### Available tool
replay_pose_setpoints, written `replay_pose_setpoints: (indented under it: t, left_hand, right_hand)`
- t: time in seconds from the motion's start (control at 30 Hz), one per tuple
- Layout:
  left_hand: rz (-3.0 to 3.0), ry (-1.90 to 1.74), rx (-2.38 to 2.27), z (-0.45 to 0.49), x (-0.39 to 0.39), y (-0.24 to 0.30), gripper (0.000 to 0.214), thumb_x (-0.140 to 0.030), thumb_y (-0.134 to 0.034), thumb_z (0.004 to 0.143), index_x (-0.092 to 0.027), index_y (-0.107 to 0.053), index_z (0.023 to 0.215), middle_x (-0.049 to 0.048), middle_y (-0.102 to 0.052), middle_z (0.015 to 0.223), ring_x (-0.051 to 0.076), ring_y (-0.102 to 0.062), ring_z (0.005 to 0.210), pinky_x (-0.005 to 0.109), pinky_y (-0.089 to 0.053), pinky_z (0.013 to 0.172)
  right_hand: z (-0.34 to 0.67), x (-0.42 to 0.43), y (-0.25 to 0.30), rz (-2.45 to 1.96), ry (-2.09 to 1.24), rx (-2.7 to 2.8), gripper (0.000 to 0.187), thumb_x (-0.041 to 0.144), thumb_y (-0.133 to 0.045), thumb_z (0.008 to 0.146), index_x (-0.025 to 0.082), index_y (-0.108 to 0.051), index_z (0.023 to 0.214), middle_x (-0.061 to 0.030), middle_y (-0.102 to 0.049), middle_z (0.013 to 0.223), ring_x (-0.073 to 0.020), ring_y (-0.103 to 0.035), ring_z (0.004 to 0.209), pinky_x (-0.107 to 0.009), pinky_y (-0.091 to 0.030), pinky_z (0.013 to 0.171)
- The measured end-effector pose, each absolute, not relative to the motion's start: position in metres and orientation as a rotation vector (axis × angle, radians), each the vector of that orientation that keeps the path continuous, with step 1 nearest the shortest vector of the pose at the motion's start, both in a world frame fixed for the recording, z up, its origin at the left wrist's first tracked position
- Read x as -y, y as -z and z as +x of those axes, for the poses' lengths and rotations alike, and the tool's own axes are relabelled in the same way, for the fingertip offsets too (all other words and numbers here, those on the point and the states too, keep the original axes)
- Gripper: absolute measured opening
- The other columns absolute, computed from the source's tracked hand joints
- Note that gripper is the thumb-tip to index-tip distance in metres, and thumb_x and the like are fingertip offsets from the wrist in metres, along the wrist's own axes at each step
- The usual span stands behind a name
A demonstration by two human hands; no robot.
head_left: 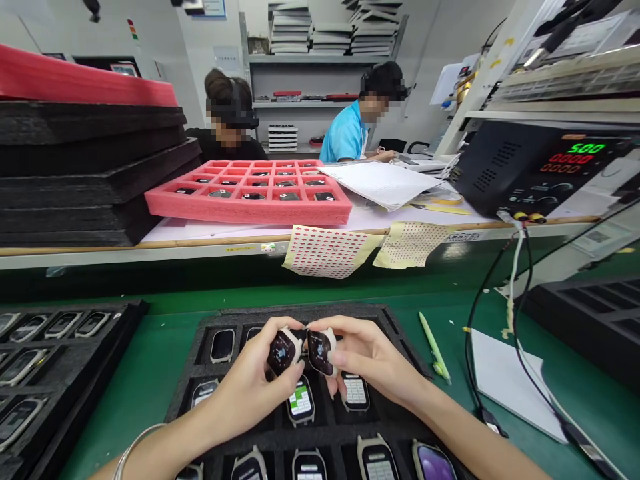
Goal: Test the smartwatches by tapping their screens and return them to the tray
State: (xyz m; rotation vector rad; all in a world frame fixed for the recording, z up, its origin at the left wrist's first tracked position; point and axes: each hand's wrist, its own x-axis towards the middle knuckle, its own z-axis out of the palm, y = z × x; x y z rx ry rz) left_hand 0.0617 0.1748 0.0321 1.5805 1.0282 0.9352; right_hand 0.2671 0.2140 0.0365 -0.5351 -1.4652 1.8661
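My left hand (250, 387) is closed around a small watch body (283, 351) with a dark screen. My right hand (373, 360) grips a second watch body (320, 351) of the same kind. I hold the two side by side, nearly touching, above a black foam tray (235, 319) on the green mat. The tray's pockets hold several more watch bodies; one with a green lit screen (301, 401) and one with a white screen (356, 392) lie just under my hands.
Another black tray of watches (107, 319) lies at left. A green pen (434, 347), white paper (505, 383) and black cables (473, 333) lie at right. On the bench behind are a pink foam tray (250, 210), stacked black foam (90, 167), a power supply (540, 167) and two seated people.
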Motion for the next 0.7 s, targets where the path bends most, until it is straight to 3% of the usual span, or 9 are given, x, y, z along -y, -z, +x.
replay_pose_setpoints:
  t: [0.7]
  left_hand:
    - [1.709,-0.899,-1.116,0.0603,-0.1721,-0.0405,0.030,-0.012,-0.051,0.082,-0.026,-0.046,0.109,-0.0023,-0.056,0.090,0.015,-0.051,0.080,0.024,-0.041,0.073]
  right_hand:
    - [0.2689,-0.2127,-0.0385,-0.609,-1.843,1.566,0.036,0.027,-0.070,0.082,0.013,-0.061,0.114,-0.0002,-0.061,0.063,-0.0145,-0.063,0.051,-0.023,-0.051,0.046]
